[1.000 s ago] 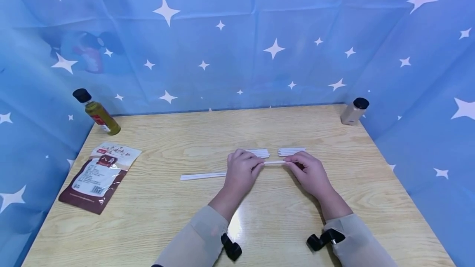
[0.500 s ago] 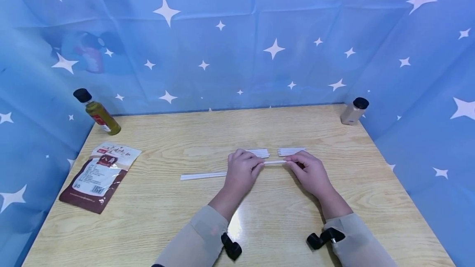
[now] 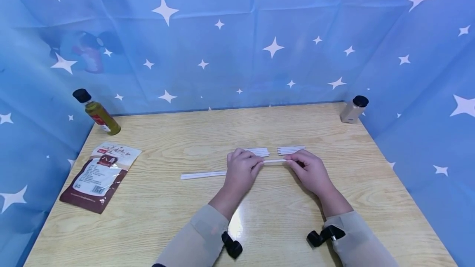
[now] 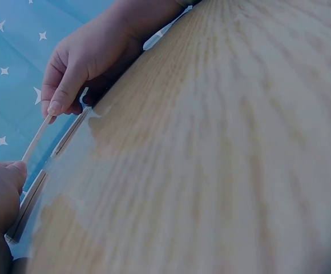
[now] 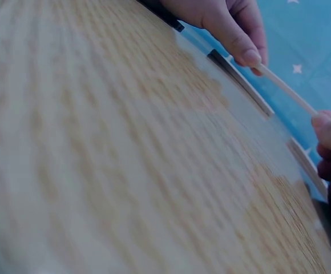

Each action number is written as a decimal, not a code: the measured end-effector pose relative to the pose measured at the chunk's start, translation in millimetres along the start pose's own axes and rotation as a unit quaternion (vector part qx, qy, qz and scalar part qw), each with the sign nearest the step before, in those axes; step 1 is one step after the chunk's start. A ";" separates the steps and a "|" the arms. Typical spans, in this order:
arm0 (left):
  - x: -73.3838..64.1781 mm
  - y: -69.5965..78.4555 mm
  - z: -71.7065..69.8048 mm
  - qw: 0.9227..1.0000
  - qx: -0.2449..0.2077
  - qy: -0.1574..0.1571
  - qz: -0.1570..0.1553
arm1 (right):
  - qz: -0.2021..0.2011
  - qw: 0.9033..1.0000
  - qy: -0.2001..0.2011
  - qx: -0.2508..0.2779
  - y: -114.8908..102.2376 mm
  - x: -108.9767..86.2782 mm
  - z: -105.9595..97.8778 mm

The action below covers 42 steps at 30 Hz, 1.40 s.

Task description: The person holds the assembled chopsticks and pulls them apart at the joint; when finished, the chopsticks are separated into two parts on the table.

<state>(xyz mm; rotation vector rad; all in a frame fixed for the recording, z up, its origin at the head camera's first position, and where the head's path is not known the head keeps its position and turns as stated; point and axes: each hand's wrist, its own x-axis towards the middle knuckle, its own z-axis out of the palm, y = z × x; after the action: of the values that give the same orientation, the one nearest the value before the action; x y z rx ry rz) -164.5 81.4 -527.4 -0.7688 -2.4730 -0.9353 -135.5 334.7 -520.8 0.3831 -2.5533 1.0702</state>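
Observation:
Between my two hands a thin white stick (image 3: 274, 161) is held level, its middle showing in the gap. My left hand (image 3: 241, 170) pinches one end with thumb and fingertips. The other end is pinched by my right hand (image 3: 309, 172). In the left wrist view the same stick (image 4: 37, 137) slants close above the tabletop, and the right wrist view shows the stick (image 5: 288, 91) unbroken between both thumbs. Just behind the hands lie two groups of short white sticks, a left group (image 3: 261, 152) partly hidden by my left hand and a right group (image 3: 290, 150).
Longer white sticks (image 3: 203, 175) lie left of my left hand, running behind it. A brown and white packet (image 3: 97, 176) rests at the left. An oil bottle (image 3: 101, 115) stands back left, a black-capped shaker (image 3: 353, 111) back right. A blue star-patterned curtain (image 3: 237, 44) encloses the table.

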 end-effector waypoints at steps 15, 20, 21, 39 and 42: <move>-1.0 -2.8 2.4 0.999 0.025 -0.028 0.040 | -0.048 0.998 -0.027 0.006 1.0 -3.1 4.4; -2.2 -3.3 3.4 0.996 0.046 -0.030 0.070 | -0.049 0.998 -0.047 0.007 -0.6 -1.9 4.6; -2.2 -3.2 3.5 0.996 0.049 -0.032 0.071 | -0.049 0.997 -0.051 0.006 -0.7 -1.6 4.5; 0.0 -3.1 2.3 0.997 0.048 -0.045 0.040 | -0.053 0.997 -0.049 0.010 3.8 1.8 2.6; 0.6 -5.8 -0.1 0.999 0.033 -0.002 0.011 | -0.031 0.999 -0.023 0.014 5.9 0.3 -0.9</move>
<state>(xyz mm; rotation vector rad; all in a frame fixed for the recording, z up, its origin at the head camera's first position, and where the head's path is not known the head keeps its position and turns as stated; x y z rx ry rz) -168.5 77.9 -529.8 -0.7756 -2.4799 -0.8419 -137.7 339.4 -523.8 0.4968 -2.5501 1.0872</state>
